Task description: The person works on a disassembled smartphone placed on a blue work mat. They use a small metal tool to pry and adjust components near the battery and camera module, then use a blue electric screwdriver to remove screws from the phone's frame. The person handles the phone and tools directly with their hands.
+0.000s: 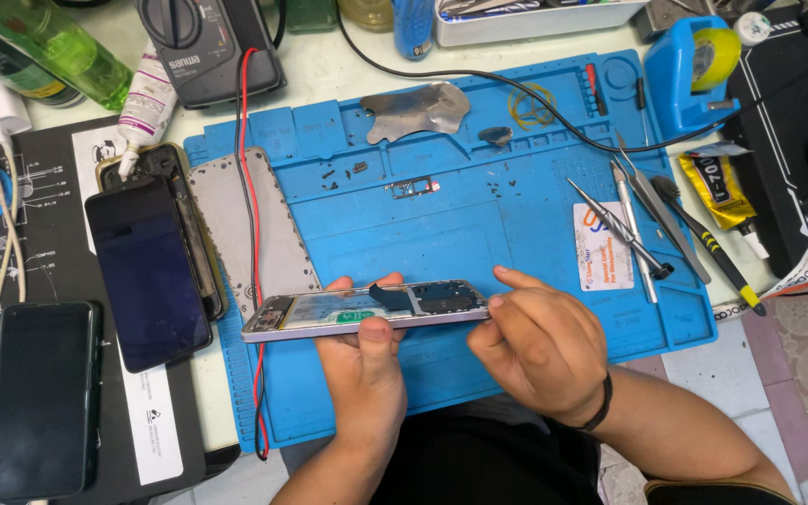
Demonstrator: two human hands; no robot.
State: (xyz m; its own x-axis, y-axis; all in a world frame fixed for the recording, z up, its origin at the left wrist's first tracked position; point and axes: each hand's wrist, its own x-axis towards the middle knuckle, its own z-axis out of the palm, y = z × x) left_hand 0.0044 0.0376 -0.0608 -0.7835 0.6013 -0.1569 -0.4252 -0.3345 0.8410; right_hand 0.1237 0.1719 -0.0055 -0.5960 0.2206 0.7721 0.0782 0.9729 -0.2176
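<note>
An opened phone body [329, 311] with a silver frame lies tilted above the blue repair mat [441, 215], its inner parts facing up. My left hand [362, 369] grips it from below, thumb on the near edge and fingertips over the far edge. My right hand [540, 341] is at the phone's right end, index finger stretched toward the corner and fingers curled; whether it pinches something small I cannot tell.
On the mat: a silver back plate [259, 224], red wire [247, 187], small screws and a metal shield [418, 110], tweezers and screwdrivers [647, 229]. Left: two dark phones [147, 271] [39, 397], glue tube [147, 103], multimeter [208, 42]. Right: tape dispenser [699, 70].
</note>
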